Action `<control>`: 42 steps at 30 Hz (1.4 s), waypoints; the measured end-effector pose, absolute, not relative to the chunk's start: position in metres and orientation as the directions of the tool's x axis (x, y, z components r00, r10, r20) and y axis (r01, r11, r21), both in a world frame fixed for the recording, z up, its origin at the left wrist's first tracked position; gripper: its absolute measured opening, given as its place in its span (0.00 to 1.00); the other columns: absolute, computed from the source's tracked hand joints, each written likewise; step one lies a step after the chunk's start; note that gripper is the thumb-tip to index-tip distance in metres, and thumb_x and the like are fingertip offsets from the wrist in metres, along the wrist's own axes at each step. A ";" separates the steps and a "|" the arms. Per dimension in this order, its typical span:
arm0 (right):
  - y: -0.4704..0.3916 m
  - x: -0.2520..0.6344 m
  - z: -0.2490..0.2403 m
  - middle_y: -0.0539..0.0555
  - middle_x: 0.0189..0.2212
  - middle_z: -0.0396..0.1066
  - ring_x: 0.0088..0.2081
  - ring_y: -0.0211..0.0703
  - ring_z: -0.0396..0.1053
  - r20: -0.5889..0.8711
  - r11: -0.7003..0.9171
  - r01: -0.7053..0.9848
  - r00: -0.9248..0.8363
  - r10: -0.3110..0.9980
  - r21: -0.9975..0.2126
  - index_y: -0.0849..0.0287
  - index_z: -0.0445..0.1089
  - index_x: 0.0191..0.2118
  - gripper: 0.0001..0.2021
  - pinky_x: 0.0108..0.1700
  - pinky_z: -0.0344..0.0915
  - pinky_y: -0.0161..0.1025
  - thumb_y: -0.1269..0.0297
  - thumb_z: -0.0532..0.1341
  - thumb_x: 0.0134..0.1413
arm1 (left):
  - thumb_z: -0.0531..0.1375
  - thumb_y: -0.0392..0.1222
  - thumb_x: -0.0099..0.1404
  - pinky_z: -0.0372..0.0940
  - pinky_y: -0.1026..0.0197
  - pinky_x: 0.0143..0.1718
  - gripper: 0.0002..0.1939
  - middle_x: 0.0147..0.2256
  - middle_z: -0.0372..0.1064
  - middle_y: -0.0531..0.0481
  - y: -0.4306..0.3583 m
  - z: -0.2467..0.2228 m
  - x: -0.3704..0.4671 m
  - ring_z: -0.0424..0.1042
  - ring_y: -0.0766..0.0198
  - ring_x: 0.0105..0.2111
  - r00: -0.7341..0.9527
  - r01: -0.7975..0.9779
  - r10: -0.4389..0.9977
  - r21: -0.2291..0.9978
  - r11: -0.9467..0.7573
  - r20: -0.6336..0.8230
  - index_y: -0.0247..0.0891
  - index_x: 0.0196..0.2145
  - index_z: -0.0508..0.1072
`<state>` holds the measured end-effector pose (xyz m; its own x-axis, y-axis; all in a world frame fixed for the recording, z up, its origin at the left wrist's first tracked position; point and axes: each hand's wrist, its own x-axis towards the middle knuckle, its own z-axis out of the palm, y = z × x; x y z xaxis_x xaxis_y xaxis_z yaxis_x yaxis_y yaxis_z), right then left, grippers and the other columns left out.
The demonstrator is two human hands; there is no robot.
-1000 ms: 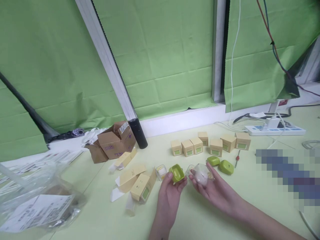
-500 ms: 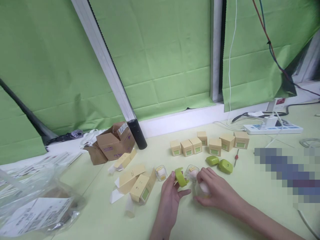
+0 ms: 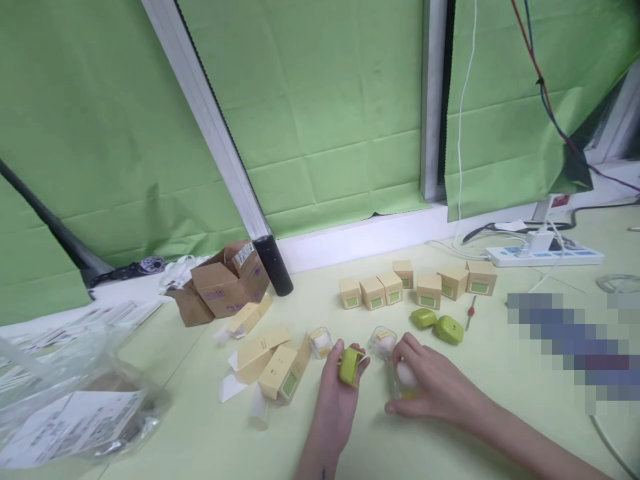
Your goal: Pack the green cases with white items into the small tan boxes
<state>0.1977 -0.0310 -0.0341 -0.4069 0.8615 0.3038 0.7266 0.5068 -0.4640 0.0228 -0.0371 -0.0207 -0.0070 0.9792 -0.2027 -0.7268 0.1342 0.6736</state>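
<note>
My left hand (image 3: 336,393) is closed round a hollow green plastic shell (image 3: 349,367), its open side turned to the right. My right hand (image 3: 430,383) grips a clear plastic case (image 3: 404,385) with a white rounded thing in it, low over the table; the fingers partly hide it. Just beyond my hands lie two similar clear cases, a left one (image 3: 321,341) and a right one (image 3: 383,342), each with something white and a yellow label. Past my right hand are a small green shell (image 3: 423,318) and a larger green shell (image 3: 449,329).
Several small card boxes (image 3: 429,292) stand in a row at the back. A red-handled screwdriver (image 3: 471,311) lies near them. Opened cartons (image 3: 280,375), a brown cardboard box (image 3: 235,280), a black cylinder (image 3: 273,265) and a plastic bag (image 3: 75,413) are leftward; a power strip (image 3: 575,257) is rightward.
My left hand has turned the green shell so another side shows, and moved it slightly left and down. My right hand has stayed almost in place with the clear case.
</note>
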 end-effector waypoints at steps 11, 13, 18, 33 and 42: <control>-0.030 0.207 -0.005 0.55 0.43 0.66 0.44 0.47 0.67 0.308 0.344 0.080 -0.294 0.905 -0.935 0.52 0.63 0.47 0.17 0.45 0.67 0.42 0.57 0.60 0.51 | 0.53 0.52 0.63 0.58 0.63 0.29 0.17 0.36 0.67 0.48 -0.041 -0.025 0.032 0.68 0.64 0.31 0.164 -0.591 0.978 0.781 0.201 -0.127 0.40 0.44 0.64; -0.032 0.206 -0.009 0.54 0.45 0.66 0.47 0.48 0.65 0.380 0.435 0.106 -0.333 0.863 -0.894 0.50 0.63 0.48 0.18 0.49 0.65 0.43 0.58 0.62 0.51 | 0.52 0.51 0.64 0.58 0.64 0.28 0.19 0.39 0.67 0.46 -0.042 -0.024 0.033 0.67 0.65 0.32 0.250 -0.576 0.959 0.776 0.256 -0.131 0.37 0.47 0.64; -0.035 0.199 -0.022 0.52 0.45 0.67 0.48 0.45 0.64 0.493 0.614 0.224 -0.421 0.761 -0.757 0.48 0.62 0.48 0.16 0.49 0.64 0.43 0.67 0.59 0.54 | 0.52 0.44 0.63 0.58 0.64 0.26 0.14 0.34 0.65 0.47 -0.044 -0.026 0.036 0.63 0.67 0.28 0.430 -0.551 0.898 0.760 0.345 -0.095 0.32 0.41 0.68; -0.035 0.200 -0.016 0.54 0.38 0.69 0.41 0.45 0.65 0.556 0.767 0.300 -0.548 0.625 -0.567 0.54 0.65 0.46 0.19 0.42 0.65 0.40 0.77 0.59 0.47 | 0.53 0.46 0.58 0.47 0.67 0.17 0.11 0.25 0.61 0.52 -0.047 -0.032 0.044 0.57 0.72 0.20 0.405 -0.425 0.891 0.821 0.382 -0.205 0.33 0.31 0.65; -0.038 0.198 -0.008 0.53 0.34 0.67 0.36 0.42 0.64 0.408 0.697 0.314 -0.630 0.661 -0.644 0.55 0.66 0.40 0.12 0.37 0.63 0.37 0.75 0.60 0.47 | 0.49 0.55 0.60 0.38 0.69 0.18 0.18 0.24 0.60 0.56 -0.051 -0.037 0.036 0.50 0.75 0.18 0.434 -0.225 0.842 0.866 0.447 -0.321 0.38 0.36 0.65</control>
